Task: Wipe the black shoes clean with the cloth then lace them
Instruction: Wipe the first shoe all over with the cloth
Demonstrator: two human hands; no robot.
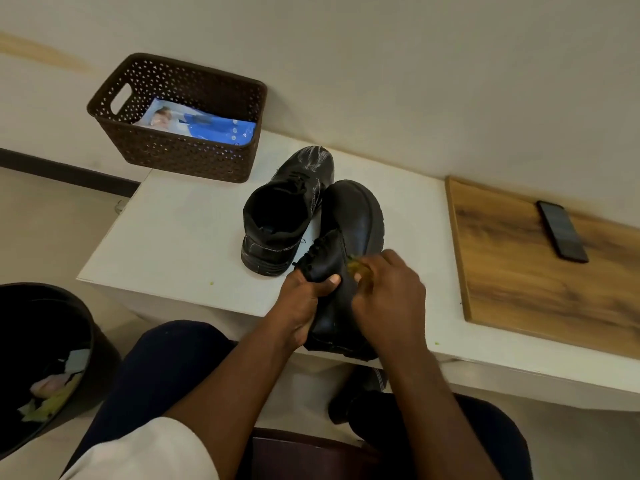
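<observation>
Black shoe tilted at worktop front edge, just beside second shoe. Left hand grips its collar; right hand pinches yellow-green cloth against side. Advice: brace firmly, short overlapping strokes toward toe, turn shoe for sole edge.

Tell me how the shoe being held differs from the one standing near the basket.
The held shoe lies tilted, gripped by the left hand, while the right hand rubs it with a cloth; the standing shoe rests upright, untouched. The standing shoe's toe shows pale streaks; the held shoe looks evenly dark. Both are black.
</observation>
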